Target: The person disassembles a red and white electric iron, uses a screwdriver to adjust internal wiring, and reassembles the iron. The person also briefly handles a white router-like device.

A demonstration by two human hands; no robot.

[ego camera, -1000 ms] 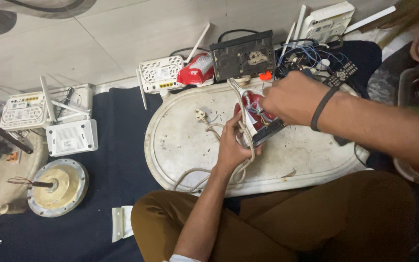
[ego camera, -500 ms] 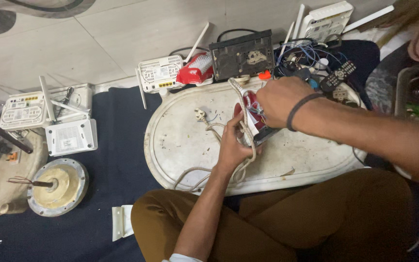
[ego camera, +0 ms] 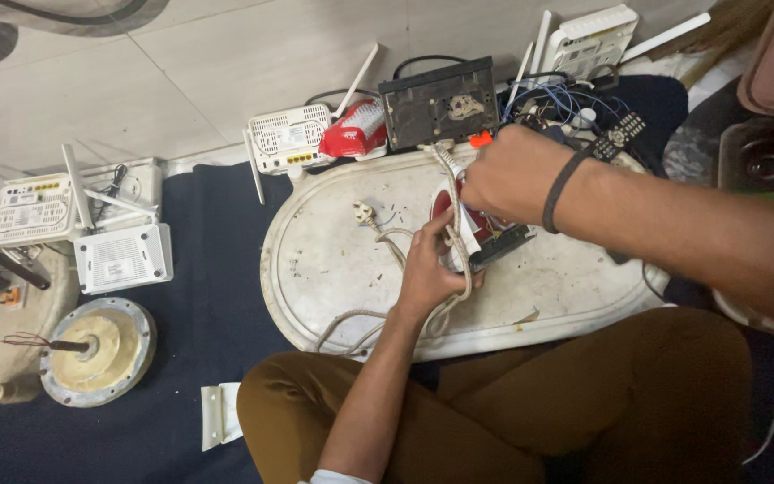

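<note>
Holding one red-and-white clothes iron (ego camera: 481,235) on one white oval tray (ego camera: 333,269), lying on the floor. Clasping iron and its pale cord (ego camera: 387,240) with left hand (ego camera: 427,269), fingers curled shut. Pressing right hand (ego camera: 512,175), grip closed over iron's top. Counting four white routers: one (ego camera: 290,139) behind tray, two (ego camera: 33,208) (ego camera: 123,258) at left, one (ego camera: 589,38) far back. Also lying: one black box (ego camera: 441,103), one remote (ego camera: 618,136), one round motor disc (ego camera: 100,350).

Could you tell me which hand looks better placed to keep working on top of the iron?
Probably the right. The right hand is already over the top of the red iron, while the left hand grips the iron's side with the cord and seems to be steadying it on the white tray.
</note>
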